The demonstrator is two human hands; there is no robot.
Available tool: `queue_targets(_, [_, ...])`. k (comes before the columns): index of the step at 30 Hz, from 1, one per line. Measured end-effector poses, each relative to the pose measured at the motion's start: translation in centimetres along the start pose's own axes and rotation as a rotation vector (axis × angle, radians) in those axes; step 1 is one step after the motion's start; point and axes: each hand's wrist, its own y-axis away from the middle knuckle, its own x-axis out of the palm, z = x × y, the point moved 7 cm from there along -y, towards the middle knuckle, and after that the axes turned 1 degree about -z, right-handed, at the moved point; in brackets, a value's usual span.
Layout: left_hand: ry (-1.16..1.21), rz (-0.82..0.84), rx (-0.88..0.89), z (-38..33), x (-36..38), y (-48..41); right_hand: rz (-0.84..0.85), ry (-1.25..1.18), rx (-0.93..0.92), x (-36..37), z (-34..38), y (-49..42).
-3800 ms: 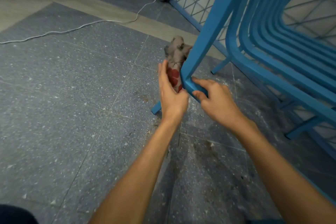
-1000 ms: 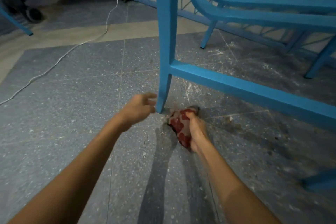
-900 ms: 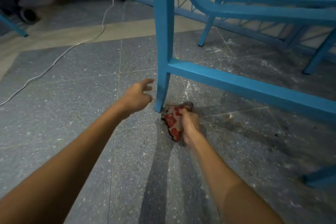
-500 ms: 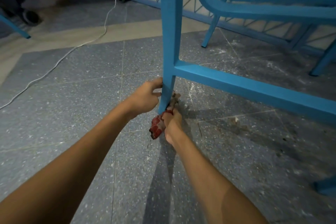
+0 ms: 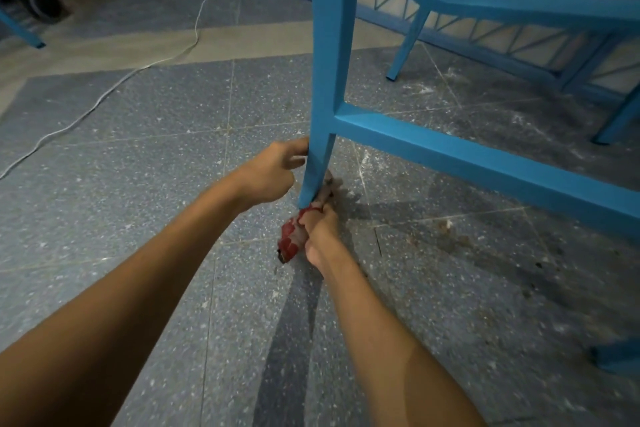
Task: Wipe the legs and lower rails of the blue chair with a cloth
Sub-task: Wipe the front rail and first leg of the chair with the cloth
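Blue paint runs down the near chair leg (image 5: 327, 80), and the work is right at its foot. The right hand (image 5: 320, 229) is closed tight round the bunched red-and-pale cloth (image 5: 294, 239), pressing it against the bottom of the leg where it meets the floor (image 5: 138, 184). The left hand (image 5: 273, 172), at nine o'clock of the leg, has its fingers curled, with fingertips and thumb pinching the leg's edge just under the lower rail (image 5: 467, 156), which runs off toward four o'clock.

My worry is the grit (image 5: 446, 225). The tiles from three to five o'clock are strewn with pale dust and brown crumbs, and a cloth worked this low could pick that up and smear it back onto the paint. A hard rub might also skid the leg sideways, since the left hand's pinch looks light. The cloth's loose tail at seven o'clock could snag under the foot.
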Motion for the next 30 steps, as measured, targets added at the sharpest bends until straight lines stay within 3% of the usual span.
queue_targets(8, [-0.123, -0.033, 0.055, -0.1, -0.7, -0.7, 0.098, -0.225, -0.144, -0.3, 4.8, 5.1])
queue_targets(14, [0.004, -0.039, 0.067, -0.6, -0.8, -0.3, 0.174, -0.289, -0.490, 0.0, 9.6, 10.6])
queue_targets(16, [0.019, -0.064, 0.054, -0.2, -1.5, -0.4, 0.140, -0.223, -0.600, 0.1, 9.7, 11.3])
queue_targets(21, [0.005, -0.066, -0.001, 1.2, -2.3, -0.3, -0.133, 0.084, -0.844, 0.3, 6.8, 9.4])
queue_targets(23, [0.003, -0.061, -0.026, 1.4, -2.3, 0.1, -0.129, 0.079, -0.714, 0.3, 4.6, 6.8])
queue_targets(27, [0.035, -0.099, -0.083, 1.9, -2.8, 0.8, 0.029, 0.148, -0.197, 0.4, -0.6, 2.5])
queue_targets(30, [0.045, -0.106, -0.102, 2.2, -3.0, 1.2, -0.010, 0.100, -0.086, 0.2, 0.2, 1.9])
